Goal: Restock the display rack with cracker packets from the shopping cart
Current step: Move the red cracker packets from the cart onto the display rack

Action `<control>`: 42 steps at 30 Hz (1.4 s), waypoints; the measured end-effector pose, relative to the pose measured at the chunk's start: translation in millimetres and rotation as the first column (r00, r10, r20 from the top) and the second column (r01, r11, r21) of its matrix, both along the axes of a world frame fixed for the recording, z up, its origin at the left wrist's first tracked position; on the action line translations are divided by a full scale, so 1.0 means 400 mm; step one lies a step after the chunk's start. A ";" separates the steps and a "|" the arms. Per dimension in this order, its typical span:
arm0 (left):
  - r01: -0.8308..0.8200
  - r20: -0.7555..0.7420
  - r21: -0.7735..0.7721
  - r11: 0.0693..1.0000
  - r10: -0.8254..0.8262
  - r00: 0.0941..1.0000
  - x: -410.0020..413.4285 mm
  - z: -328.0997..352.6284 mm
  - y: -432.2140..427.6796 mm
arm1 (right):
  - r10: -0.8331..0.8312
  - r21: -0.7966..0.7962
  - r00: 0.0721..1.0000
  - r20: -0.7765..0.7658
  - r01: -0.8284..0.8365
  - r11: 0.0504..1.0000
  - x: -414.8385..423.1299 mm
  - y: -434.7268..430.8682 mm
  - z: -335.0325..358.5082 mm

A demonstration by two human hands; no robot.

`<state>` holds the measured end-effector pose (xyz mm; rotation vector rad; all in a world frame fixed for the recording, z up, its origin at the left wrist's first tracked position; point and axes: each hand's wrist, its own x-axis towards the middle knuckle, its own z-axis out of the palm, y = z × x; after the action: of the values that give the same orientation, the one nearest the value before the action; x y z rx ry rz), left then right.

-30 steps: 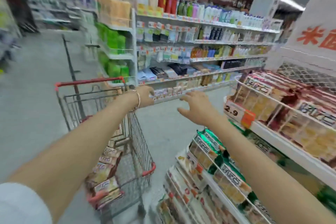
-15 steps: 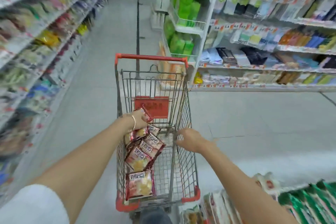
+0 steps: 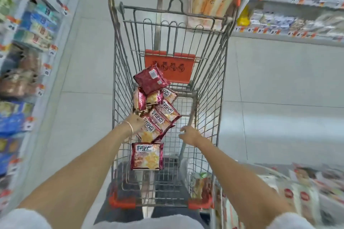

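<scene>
Cracker packets (image 3: 158, 109): red-wrapped, lying heaped along left side of shopping cart (image 3: 210, 98) basket. Single packet (image 3: 147, 156) lying apart, face up, nearest person. Topmost packet (image 3: 150, 80) lying back-up against orange flap (image 3: 171, 67).
Left hand (image 3: 136, 123), bracelet (image 3: 130, 126) on wrist: touching heap's left edge; fingers hidden behind packet, grip cannot be told.
Right hand (image 3: 188, 135): hovering inside basket, right of heap, fingers loosely curled, holding nothing.
Display rack (image 3: 297, 188): blurred, showing at lower right.
Stocked shelves (image 3: 28, 42): flanking aisle on left.
</scene>
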<state>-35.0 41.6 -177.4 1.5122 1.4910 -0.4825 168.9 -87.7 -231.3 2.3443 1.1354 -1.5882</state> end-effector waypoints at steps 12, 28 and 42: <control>-0.120 -0.014 -0.105 0.987 0.119 0.993 -0.015 -0.109 -0.002 | -0.268 0.032 0.962 -0.048 0.269 0.963 -0.077 0.133 -0.275; -0.222 0.017 -0.132 0.966 0.226 0.974 0.005 -0.113 0.022 | -0.518 0.336 0.797 -0.311 0.602 0.724 -0.005 0.089 -0.134; -0.508 0.200 -0.462 0.727 0.644 0.739 -0.016 -0.102 -0.030 | -0.598 -0.130 0.451 -0.663 0.717 0.685 -0.014 0.090 -0.070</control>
<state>-41.4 29.6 -218.0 0.6994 1.3940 -0.0913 163.2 -51.5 -259.4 2.5555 0.3210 -2.8967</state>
